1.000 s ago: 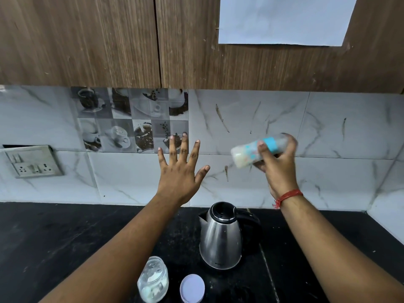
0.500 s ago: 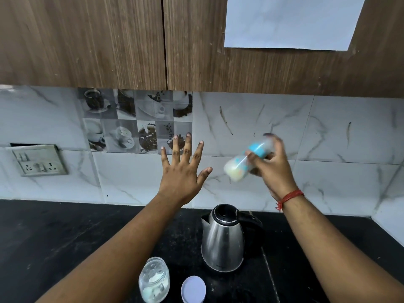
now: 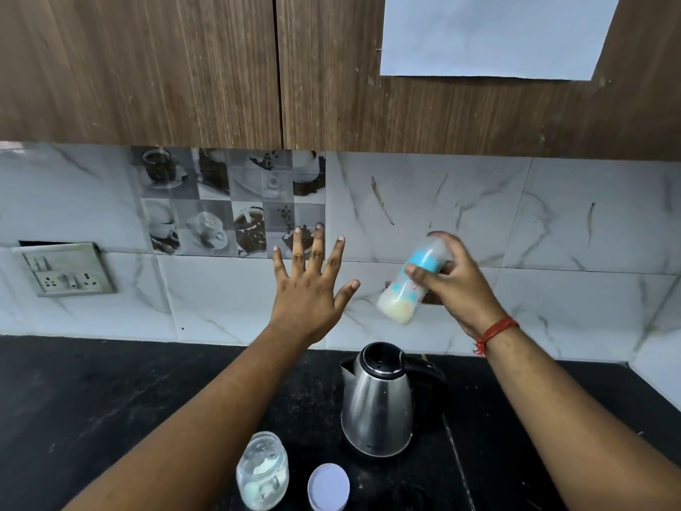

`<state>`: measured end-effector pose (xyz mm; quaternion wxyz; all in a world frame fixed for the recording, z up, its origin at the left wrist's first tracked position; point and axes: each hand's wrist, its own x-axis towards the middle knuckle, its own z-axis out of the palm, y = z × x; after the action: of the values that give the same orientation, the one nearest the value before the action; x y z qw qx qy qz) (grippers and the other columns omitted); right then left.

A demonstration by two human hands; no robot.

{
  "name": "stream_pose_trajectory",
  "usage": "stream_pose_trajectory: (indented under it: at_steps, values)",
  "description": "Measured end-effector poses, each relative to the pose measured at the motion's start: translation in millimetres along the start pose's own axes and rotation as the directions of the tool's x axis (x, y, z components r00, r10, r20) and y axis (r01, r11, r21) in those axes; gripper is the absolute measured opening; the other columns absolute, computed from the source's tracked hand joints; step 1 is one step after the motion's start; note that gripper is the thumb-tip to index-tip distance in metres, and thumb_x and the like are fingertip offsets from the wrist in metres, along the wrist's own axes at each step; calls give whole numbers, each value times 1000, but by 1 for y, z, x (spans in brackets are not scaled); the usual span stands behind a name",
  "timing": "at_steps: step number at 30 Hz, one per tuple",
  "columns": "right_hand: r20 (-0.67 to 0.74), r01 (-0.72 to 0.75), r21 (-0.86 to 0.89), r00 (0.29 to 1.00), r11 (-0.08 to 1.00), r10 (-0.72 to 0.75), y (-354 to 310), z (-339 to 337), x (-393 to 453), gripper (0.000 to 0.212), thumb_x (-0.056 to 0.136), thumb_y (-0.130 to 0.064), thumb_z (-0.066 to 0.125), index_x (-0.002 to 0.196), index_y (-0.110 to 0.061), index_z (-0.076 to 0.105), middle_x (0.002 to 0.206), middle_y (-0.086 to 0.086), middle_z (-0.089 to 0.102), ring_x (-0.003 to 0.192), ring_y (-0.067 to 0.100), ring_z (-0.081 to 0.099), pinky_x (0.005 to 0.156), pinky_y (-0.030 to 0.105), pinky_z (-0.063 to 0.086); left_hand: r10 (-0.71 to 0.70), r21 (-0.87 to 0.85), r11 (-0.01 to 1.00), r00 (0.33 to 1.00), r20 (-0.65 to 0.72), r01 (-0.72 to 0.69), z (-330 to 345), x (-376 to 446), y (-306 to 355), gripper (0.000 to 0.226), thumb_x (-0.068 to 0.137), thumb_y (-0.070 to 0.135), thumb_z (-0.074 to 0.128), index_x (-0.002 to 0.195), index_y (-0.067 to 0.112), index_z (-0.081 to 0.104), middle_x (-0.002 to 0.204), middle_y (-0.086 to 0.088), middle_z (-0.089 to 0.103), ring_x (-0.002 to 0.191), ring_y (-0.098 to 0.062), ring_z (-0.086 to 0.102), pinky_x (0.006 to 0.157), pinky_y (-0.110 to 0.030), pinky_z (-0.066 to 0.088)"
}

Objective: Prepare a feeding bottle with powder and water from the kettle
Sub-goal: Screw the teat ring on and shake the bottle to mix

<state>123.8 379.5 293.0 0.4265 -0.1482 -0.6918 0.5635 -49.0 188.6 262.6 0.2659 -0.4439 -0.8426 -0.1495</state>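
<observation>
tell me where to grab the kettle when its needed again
Take the kettle by its black handle, coming in from the right. The handle loops off the right side, the spout points left, and the steel body is broad and smooth.

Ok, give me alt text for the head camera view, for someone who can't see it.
A right hand holds a tilted feeding bottle of milky liquid above a steel kettle on a black counter; the left hand is raised, fingers spread. An open powder jar and its lid sit nearby.

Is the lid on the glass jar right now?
No. The glass jar stands open, and its white lid lies beside it on the counter.
</observation>
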Motion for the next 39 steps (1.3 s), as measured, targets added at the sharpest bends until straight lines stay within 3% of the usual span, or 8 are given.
stream_pose_trajectory:
  at_steps: [2, 15, 24, 27, 30, 33, 36, 39]
  values:
    - [-107, 25, 51, 994, 998, -20, 1, -3, 0, 53, 86, -24, 81, 126, -41, 50, 116, 11, 64, 92, 19, 75, 68, 39, 63, 0, -6, 1000, 1000, 9, 0, 0, 2, 1, 77, 95, 73, -9, 161, 33, -21, 170, -6, -27, 156, -36, -28, 123, -68, -7]
    - [75, -59, -16, 995, 998, 61, 6, 1, -10, 55, 84, -21, 83, 125, -41, 53, 114, 16, 64, 88, 18, 75, 67, 38, 63, 10, 2, 1000, 1000, -2, -10, 3, 1, 4, 78, 97, 73, -6, 162, 33, -17, 171, -6, -25, 156, -36, -28, 124, -67, -9]
    - [-33, -58, 54, 998, 997, 60, 6, -2, -10, 57, 80, -30, 85, 125, -42, 52, 121, 19, 62, 97, 27, 73, 70, 43, 63, 3, -1, 1000, 1000, 4, -3, 0, 2, 4, 77, 98, 72, -4, 162, 32, -18, 171, -6, -27, 155, -36, -29, 123, -67, -9]
    - [123, -90, -28, 988, 996, 93, 3, 3, -15, 65, 65, -42, 90, 120, -47, 56, 116, 19, 64, 94, 28, 75, 68, 42, 63, 13, 4, 1000, 1000, -3, -13, -1, 1, 5, 77, 97, 72, -5, 162, 33, -18, 171, -6, -25, 155, -36, -28, 123, -66, -10]
    - [-9, -59, 54, 998, 997, 59, 4, -2, -13, 62, 67, -43, 88, 119, -49, 54, 118, 14, 63, 92, 21, 75, 70, 44, 63, 10, -8, 1000, 1000, 1, -10, -2, 2, 6, 76, 97, 73, -4, 160, 33, -20, 171, -6, -24, 156, -36, -28, 123, -65, -12]
    - [171, -113, -1, 979, 994, 111, 2, 1, -17, 66, 63, -42, 90, 120, -46, 57, 118, 22, 65, 94, 29, 75, 68, 42, 63, 20, 3, 1000, 1000, -3, -20, -3, 2, 7, 76, 97, 72, -5, 160, 33, -20, 171, -6, -25, 156, -36, -28, 123, -66, -12]
    - [25, -76, 80, 997, 994, 75, 1, 0, -16, 67, 68, -42, 91, 123, -45, 53, 121, 21, 63, 95, 25, 74, 69, 41, 62, 9, -5, 1000, 1000, -3, -9, -2, 3, 7, 77, 98, 72, -4, 162, 32, -17, 171, -7, -24, 156, -37, -27, 123, -66, -10]
    - [159, -94, 4, 983, 996, 92, -3, 3, -17, 65, 71, -34, 90, 124, -44, 55, 119, 20, 63, 95, 28, 74, 68, 41, 62, 22, 7, 1000, 1000, -10, -22, -3, 2, 7, 78, 97, 72, -4, 163, 31, -14, 171, -7, -24, 156, -37, -25, 124, -68, -7]
